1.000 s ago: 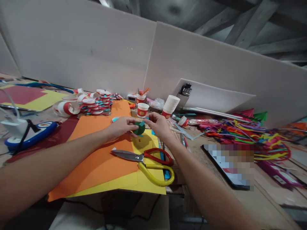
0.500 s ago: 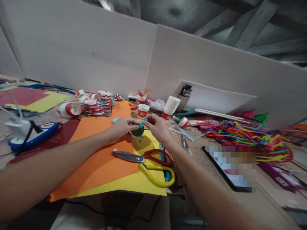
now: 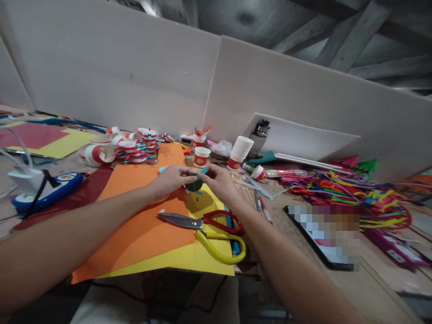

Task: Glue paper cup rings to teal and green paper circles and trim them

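Between my hands is a small dark green round piece (image 3: pixel 195 185); its exact kind is unclear. My left hand (image 3: pixel 172 180) is closed on it, thumb and fingers at its upper edge. A small teal paper strip (image 3: pixel 204 171) sticks up at the top of the green piece. My right hand (image 3: pixel 219 182) pinches this strip between thumb and forefinger. Below both hands, open scissors (image 3: pixel 199 223) with one red and one yellow handle lie on orange paper (image 3: pixel 141 225) and yellow paper (image 3: pixel 216 245).
A red and white paper cup (image 3: pixel 201 157) stands just beyond my hands, with a stack of cups (image 3: pixel 240 153) to its right. Cut cup pieces (image 3: pixel 135 146) pile up at the back left. A phone (image 3: pixel 322 238) and colourful pipe cleaners (image 3: pixel 337 191) lie on the right.
My right hand has shifted slightly, and its fingers are now more tightly bent at the teal strip. The strip stands out more to the upper right. My left hand stays put.
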Action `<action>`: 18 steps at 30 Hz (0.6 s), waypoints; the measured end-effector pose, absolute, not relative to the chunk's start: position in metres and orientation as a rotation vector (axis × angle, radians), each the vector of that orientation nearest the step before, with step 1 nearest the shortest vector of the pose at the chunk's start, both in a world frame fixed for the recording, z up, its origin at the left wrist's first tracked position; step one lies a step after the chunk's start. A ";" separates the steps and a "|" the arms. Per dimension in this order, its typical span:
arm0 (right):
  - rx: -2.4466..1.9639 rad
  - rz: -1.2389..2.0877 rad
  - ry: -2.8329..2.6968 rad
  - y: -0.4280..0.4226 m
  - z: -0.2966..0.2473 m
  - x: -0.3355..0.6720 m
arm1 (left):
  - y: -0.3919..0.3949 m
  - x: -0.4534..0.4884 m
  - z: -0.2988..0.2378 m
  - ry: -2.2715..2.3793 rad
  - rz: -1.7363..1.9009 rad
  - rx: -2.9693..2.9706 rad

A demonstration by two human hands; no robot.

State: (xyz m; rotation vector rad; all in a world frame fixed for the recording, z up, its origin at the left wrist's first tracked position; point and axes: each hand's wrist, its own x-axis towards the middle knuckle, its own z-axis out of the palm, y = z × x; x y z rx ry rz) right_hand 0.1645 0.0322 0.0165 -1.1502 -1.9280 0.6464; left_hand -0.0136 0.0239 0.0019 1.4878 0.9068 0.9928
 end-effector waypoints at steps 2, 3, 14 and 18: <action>-1.145 0.655 -1.915 0.032 0.017 0.164 | 0.023 -0.013 0.002 0.920 0.999 1.496; -1.143 0.654 -1.913 0.031 0.017 0.163 | 0.023 -0.013 0.003 0.924 1.002 1.496; -1.183 0.625 -1.972 0.028 0.017 0.163 | 0.022 -0.012 0.006 0.964 0.997 1.489; -1.212 0.581 -1.970 0.029 0.016 0.163 | 0.021 -0.011 0.006 0.942 0.996 1.459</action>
